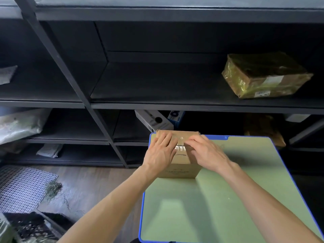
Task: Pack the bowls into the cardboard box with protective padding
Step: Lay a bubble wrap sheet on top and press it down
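Table (210, 207): matte green, blue rim.
Cardboard box (180, 170): brown, rectangular, closed.
Left hand (162, 151): flat on top.
Right hand (205, 152): straight fingers pressing glossy tape (180, 147).

Brown cardboard box (181, 170), flaps shut, standing upright

It sits at the 11 o'clock corner of the green table (228, 199), with its far edge right at the table's rim. There's a shiny strip of clear tape (180, 148) over the top seam and some faint print on the near side. It's closed, so the inside doesn't show.
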Demonstrator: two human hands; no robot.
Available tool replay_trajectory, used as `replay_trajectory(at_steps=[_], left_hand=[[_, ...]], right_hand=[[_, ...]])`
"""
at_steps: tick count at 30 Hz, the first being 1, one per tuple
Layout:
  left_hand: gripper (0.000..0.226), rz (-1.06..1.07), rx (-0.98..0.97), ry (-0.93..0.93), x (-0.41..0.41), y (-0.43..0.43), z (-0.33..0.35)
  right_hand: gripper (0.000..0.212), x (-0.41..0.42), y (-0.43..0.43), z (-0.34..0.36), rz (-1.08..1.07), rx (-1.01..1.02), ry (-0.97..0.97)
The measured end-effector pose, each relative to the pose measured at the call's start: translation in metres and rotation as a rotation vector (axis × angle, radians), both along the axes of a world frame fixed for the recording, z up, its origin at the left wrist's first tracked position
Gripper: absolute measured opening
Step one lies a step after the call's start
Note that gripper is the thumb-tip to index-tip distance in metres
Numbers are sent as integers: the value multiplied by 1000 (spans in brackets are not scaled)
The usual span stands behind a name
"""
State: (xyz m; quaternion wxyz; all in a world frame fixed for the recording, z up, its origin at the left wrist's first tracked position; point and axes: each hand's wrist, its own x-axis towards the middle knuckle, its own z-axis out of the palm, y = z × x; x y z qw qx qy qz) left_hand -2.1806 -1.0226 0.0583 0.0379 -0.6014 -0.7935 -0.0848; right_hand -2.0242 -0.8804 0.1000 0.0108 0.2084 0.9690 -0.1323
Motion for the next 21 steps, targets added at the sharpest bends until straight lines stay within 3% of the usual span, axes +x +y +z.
replay_trajectory(at_steps=[7,16,21], left_hand=[[50,67,-60,-11,7,-8,-2],[72,76,-171,-6,19,-19,-3],[70,128,-306,54,31,-15,4]], right_hand=[[41,11,0,-18,-1,12,161],[41,17,4,-15,37,41,111],[58,26,-4,-22,76,71,30]])
